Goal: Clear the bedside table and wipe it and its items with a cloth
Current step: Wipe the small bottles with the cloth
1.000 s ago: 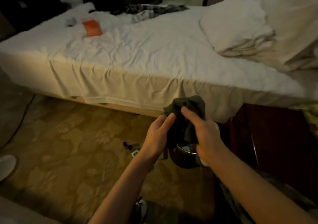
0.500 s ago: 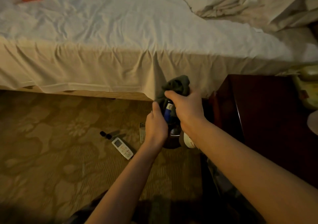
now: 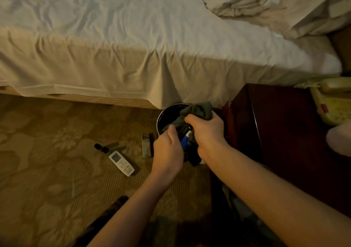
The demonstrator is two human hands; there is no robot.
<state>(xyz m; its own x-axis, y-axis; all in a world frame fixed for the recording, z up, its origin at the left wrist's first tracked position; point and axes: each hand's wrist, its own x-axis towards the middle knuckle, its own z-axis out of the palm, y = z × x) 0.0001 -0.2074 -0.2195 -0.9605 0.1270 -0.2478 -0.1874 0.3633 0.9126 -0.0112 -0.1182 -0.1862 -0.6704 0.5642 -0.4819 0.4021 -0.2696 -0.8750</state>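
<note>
Lying on the patterned carpet (image 3: 47, 161) at about nine o'clock from the hands, two small dark caps (image 3: 101, 148) sit just beside a white remote (image 3: 121, 163), which points toward eleven o'clock. A darker remote (image 3: 146, 145) lies at the white one's two o'clock, near the rim of a dark round bin (image 3: 167, 113) that stands on the floor against the bed (image 3: 114, 37). The bed's sheet hangs down over its side at twelve o'clock, with a rumpled duvet (image 3: 266, 3) toward one o'clock.

The left hand (image 3: 168, 151) is curled around the lower end of a small item (image 3: 185, 141), dark with a blue and white part showing; what it is cannot be told. The right hand (image 3: 207, 132), touching the left at its three o'clock, is clamped on a dark green cloth (image 3: 199, 111) that is bunched over the top of the item. Both hands are over the bin's near edge, and the cloth's loose end hangs down below them, between the wrists.

At three o'clock from the hands stands the dark wooden bedside table, its surface (image 3: 284, 132) glossy. A yellowish telephone (image 3: 332, 102) rests at the surface's far right, its coiled cord running off toward eleven o'clock. A pale rounded object (image 3: 340, 140), cut by the frame edge, sits at the phone's six o'clock.
</note>
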